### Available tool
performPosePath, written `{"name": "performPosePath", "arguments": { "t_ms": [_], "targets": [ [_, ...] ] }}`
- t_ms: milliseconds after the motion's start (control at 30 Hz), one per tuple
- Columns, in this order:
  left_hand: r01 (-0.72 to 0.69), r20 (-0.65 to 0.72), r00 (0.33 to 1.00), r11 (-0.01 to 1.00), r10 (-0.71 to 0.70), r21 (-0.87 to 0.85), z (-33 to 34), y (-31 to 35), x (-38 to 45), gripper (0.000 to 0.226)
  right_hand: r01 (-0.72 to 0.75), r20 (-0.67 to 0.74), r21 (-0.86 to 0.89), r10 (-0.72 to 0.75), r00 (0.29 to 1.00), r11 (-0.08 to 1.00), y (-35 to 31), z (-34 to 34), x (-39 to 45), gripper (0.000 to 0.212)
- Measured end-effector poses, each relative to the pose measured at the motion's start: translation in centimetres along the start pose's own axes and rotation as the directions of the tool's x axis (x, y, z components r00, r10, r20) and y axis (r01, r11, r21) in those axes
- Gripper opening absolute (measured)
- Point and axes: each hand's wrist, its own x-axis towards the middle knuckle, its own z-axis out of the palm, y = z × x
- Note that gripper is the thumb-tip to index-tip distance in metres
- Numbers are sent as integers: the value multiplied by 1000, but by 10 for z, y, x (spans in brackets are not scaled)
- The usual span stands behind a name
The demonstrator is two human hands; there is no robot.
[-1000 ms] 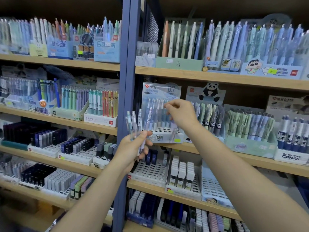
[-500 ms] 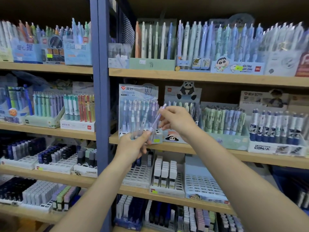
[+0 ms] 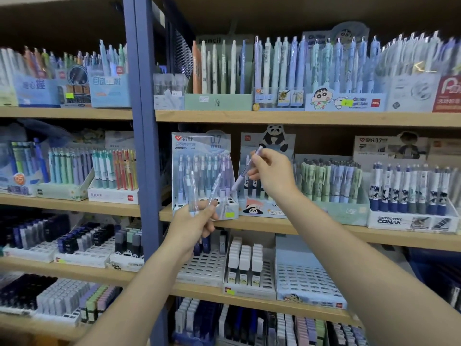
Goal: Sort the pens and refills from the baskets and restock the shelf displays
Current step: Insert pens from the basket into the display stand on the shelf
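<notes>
Two hands work in the middle of the frame, in front of the second shelf (image 3: 299, 227). The right hand (image 3: 272, 174) has its grip pinched on a single lilac pen (image 3: 245, 168), held slanted with its tip down toward the 0.7 display box (image 3: 202, 176), probably so it can be steered into one socket at a time. The left hand (image 3: 193, 224), lower and left of centre, has its grip clenched around a small bunch of spare pens (image 3: 199, 191) standing upright, kept close by as a supply. The box's front row shows open holes (image 3: 230, 201), the likely target. Room is tight: the blue upright post (image 3: 144, 171) is near the box's left side, the panda display (image 3: 264, 171) touches its right, and the shelf above limits lifting, so the approach seems best from the front.
</notes>
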Motion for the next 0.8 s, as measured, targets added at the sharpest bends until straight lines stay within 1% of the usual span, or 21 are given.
{"name": "performPosePath", "arguments": {
  "t_ms": [100,167,267,367,467,633,700,800],
  "targets": [
    [6,63,998,996,0,-88,1,5,-4,23,10,45,-35,-9,999,999,3,7,2,17],
    [17,82,997,993,-8,-113,1,6,-4,23,15,69,-56,-11,998,998,6,11,3,16],
    [8,87,996,995,0,-97,0,6,-5,24,17,104,-83,-8,995,996,9,17,5,15],
    [6,67,998,996,-1,-85,-2,2,-4,23,8,134,-153,13,991,988,10,21,9,19],
    [23,60,998,995,-18,-97,-3,-2,-2,22,34,114,-231,-8,993,972,10,27,12,24],
    [32,57,998,994,-26,-101,-7,-3,-2,22,84,3,-338,-88,996,937,12,37,18,19],
    [28,64,998,993,-21,-113,-8,-2,-1,22,86,25,-397,-82,996,914,13,40,21,18],
    [20,73,997,991,-10,-131,-9,-1,-2,22,83,102,-486,-38,994,870,18,44,22,18]
  ]
}}
